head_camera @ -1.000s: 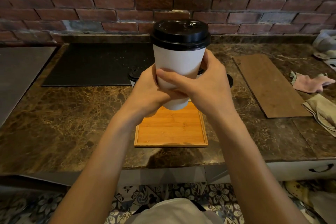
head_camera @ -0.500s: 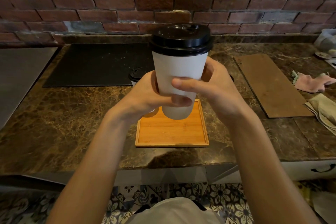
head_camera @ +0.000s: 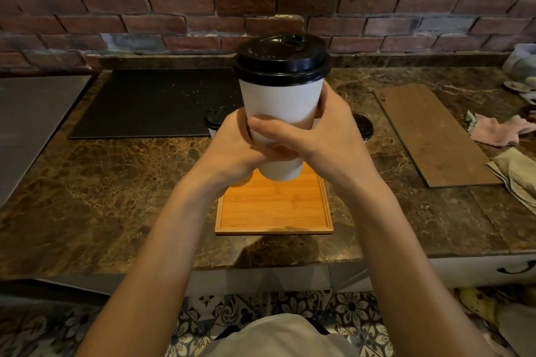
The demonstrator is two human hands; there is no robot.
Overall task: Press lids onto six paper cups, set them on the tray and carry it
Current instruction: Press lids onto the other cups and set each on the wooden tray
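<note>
Low in the frame's centre, a bamboo tray [head_camera: 275, 209] lies on the marble counter [head_camera: 116, 188]. Above its far edge, mid-frame, the left hand [head_camera: 232, 148] and right hand [head_camera: 322, 142] both clasp the lower half of a white paper cup [head_camera: 281, 107], held upright in the air. Its black lid [head_camera: 281, 58] looks level on the rim. To set it down well, lower it straight into a far corner, leaving room for the others, and let go only once the base sits flat. Behind the hands, two more lidded cups peek out, one left [head_camera: 216, 120] and one right [head_camera: 362, 126].
</note>
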